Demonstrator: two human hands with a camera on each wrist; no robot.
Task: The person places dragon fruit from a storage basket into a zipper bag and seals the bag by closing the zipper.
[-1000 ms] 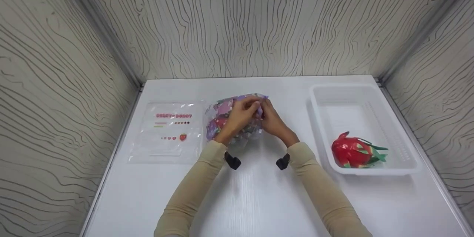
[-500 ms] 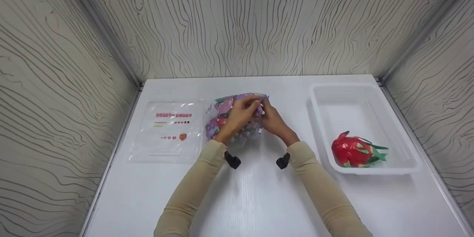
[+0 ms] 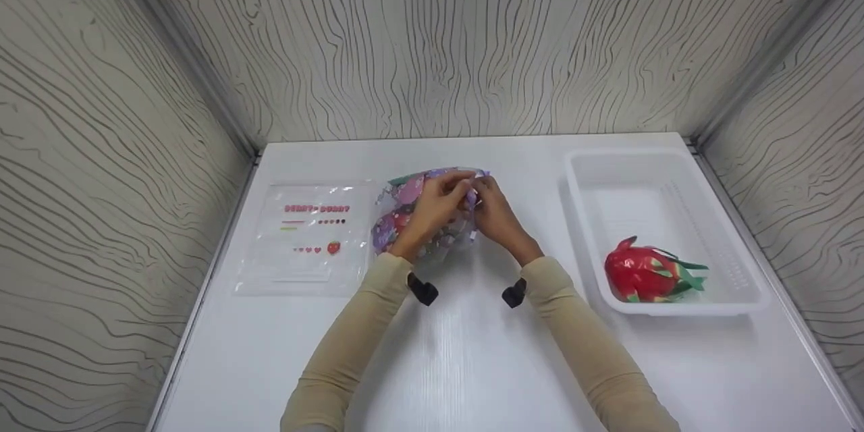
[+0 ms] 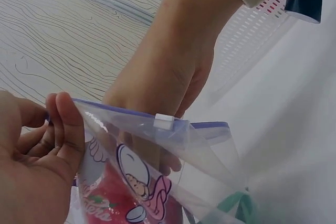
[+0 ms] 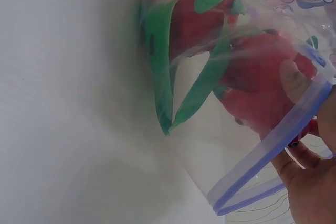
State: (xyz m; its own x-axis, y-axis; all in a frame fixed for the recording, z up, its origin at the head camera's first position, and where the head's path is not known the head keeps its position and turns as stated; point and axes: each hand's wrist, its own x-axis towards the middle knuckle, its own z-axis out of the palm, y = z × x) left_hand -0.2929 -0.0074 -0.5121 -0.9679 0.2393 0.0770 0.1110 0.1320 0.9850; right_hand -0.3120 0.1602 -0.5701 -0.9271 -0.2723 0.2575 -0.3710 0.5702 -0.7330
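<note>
A clear, printed slider zip bag (image 3: 407, 192) lies in the middle of the white table, with red fruit inside. My left hand (image 3: 437, 206) pinches the edge of its mouth; the left wrist view shows that hand's fingers (image 4: 68, 124) beside the purple zip strip. At the bag's right end, my right hand (image 3: 498, 219) reaches into the open mouth. In the right wrist view, its thumb and fingers are round a smooth red fruit (image 5: 257, 77), partly hidden by film. Beside that fruit lies a dragon fruit (image 5: 189, 30) with green leaves. A white slider (image 4: 164, 121) sits on the zip.
A flat clear bag (image 3: 304, 236) with red printing lies left of the hands. To the right stands a white plastic basket (image 3: 675, 155), which holds another dragon fruit (image 3: 641, 275) near its front. Wood-patterned panels (image 3: 432, 40) enclose the table at the back and sides.
Both hands stay at the bag's mouth with only small finger shifts. The bag's right edge has moved slightly, while the basket and the flat bag lie as before.
</note>
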